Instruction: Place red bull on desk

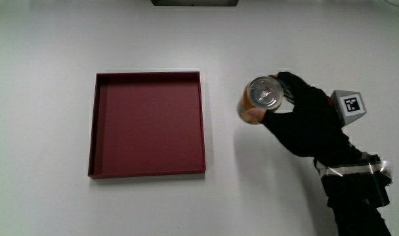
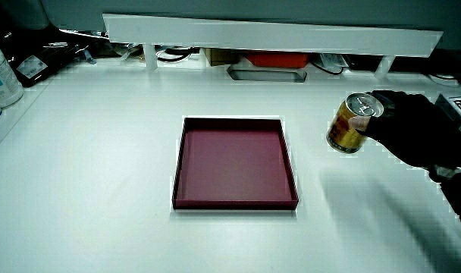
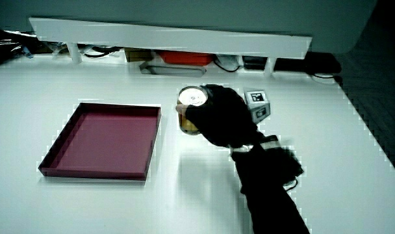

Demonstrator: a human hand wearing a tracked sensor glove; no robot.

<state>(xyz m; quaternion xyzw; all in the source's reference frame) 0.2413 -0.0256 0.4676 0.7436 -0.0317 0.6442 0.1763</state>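
Red Bull can [image 1: 260, 98], gold-sided with a silver top, sits in your gloved hand [image 1: 303, 120] beside the red tray [image 1: 147, 125], apart from it, with white desk [image 1: 48, 118] showing between them. Your fingers [image 1: 286, 82] are curled around the can's side, gripping it; the can stands roughly upright, tipped slightly toward the tray in a side view [image 2: 352, 123]. You cannot tell from these views whether its base touches the desk or hangs just above it. The patterned cube [image 1: 349, 105] rides on the back of your hand, and your forearm [image 1: 356, 200] runs back toward you. The tray is shallow, square and holds nothing.
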